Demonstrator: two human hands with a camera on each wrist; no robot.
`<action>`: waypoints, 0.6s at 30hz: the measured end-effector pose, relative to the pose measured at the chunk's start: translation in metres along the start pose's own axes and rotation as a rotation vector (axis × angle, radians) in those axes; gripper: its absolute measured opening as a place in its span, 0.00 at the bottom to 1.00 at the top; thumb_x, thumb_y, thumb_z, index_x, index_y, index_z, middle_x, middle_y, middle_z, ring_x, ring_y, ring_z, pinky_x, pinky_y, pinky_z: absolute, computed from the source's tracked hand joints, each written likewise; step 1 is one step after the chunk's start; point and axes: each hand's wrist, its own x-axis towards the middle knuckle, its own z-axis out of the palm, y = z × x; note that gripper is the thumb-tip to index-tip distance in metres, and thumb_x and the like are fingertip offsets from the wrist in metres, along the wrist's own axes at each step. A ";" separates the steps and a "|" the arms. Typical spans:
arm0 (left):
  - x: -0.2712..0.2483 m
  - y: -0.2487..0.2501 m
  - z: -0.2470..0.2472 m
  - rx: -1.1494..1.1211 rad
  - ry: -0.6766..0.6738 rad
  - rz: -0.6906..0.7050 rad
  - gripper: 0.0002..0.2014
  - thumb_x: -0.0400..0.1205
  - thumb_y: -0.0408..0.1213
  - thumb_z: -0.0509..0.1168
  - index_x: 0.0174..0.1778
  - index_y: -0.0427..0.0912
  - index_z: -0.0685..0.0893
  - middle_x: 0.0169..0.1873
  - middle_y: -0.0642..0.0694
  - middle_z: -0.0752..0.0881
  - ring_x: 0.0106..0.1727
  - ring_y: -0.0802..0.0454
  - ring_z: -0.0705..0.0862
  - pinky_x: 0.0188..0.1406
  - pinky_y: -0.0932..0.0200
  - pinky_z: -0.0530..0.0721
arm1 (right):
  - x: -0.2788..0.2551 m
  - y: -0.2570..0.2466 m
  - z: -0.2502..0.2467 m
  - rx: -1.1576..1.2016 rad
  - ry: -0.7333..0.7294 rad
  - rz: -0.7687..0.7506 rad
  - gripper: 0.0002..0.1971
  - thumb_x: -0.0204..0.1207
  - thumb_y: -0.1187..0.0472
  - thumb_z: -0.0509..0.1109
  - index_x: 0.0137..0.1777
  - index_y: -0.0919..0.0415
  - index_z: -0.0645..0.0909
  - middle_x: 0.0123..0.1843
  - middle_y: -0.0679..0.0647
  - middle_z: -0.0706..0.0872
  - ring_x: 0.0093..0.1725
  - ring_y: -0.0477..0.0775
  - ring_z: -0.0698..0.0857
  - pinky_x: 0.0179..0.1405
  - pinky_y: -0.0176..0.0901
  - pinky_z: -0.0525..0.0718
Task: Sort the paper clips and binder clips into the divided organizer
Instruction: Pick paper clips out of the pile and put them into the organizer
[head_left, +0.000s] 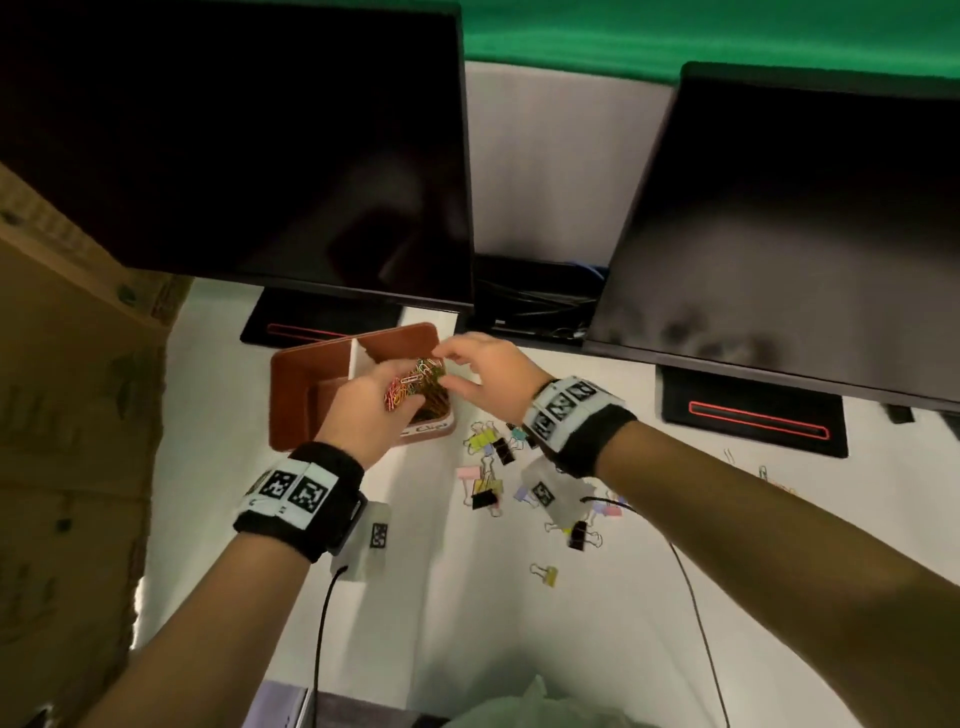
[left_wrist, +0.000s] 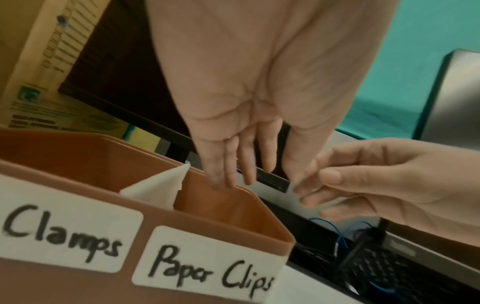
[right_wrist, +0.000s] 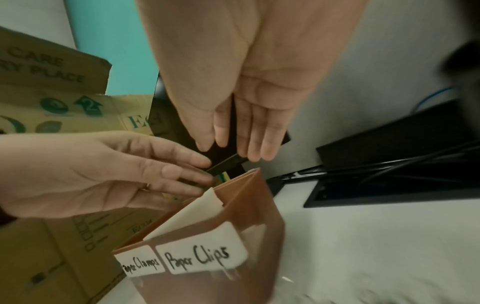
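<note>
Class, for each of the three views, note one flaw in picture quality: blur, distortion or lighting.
Head view: wide-angle bending of the monitors, dim light. Left wrist view: the "Clamps" label is smeared by motion. Right wrist view: the organizer looks soft, and the right edge is blurred.

A brown divided organizer (head_left: 306, 374) stands toward the back of the white desk, a pale divider (head_left: 355, 358) splitting it in two (handwritten labels on its front read "Paper Clamps" and "Paper Clips"). A tangle of coloured paper clips (head_left: 415, 382) sits over its right compartment. Binder clips (head_left: 488, 467) in black, yellow, pink and lilac lie scattered on the desk just right of it.
</note>
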 end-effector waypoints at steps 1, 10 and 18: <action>-0.003 0.003 0.003 -0.053 -0.003 0.028 0.19 0.78 0.36 0.68 0.66 0.47 0.78 0.59 0.48 0.84 0.59 0.54 0.82 0.63 0.55 0.79 | -0.013 0.012 -0.004 -0.012 0.012 -0.012 0.16 0.80 0.56 0.65 0.66 0.55 0.76 0.63 0.52 0.81 0.61 0.49 0.79 0.63 0.42 0.78; -0.026 0.086 0.100 -0.161 -0.301 0.199 0.13 0.80 0.35 0.65 0.60 0.49 0.80 0.45 0.53 0.84 0.45 0.55 0.84 0.42 0.65 0.81 | -0.196 0.160 -0.038 -0.161 0.030 0.389 0.11 0.79 0.60 0.64 0.58 0.52 0.83 0.60 0.49 0.83 0.52 0.45 0.80 0.59 0.41 0.80; -0.055 0.174 0.233 -0.029 -0.572 0.219 0.11 0.77 0.38 0.68 0.55 0.44 0.81 0.42 0.52 0.84 0.41 0.53 0.85 0.47 0.58 0.85 | -0.306 0.238 -0.072 -0.159 0.042 0.667 0.17 0.76 0.60 0.67 0.66 0.53 0.77 0.65 0.53 0.78 0.65 0.57 0.78 0.67 0.47 0.72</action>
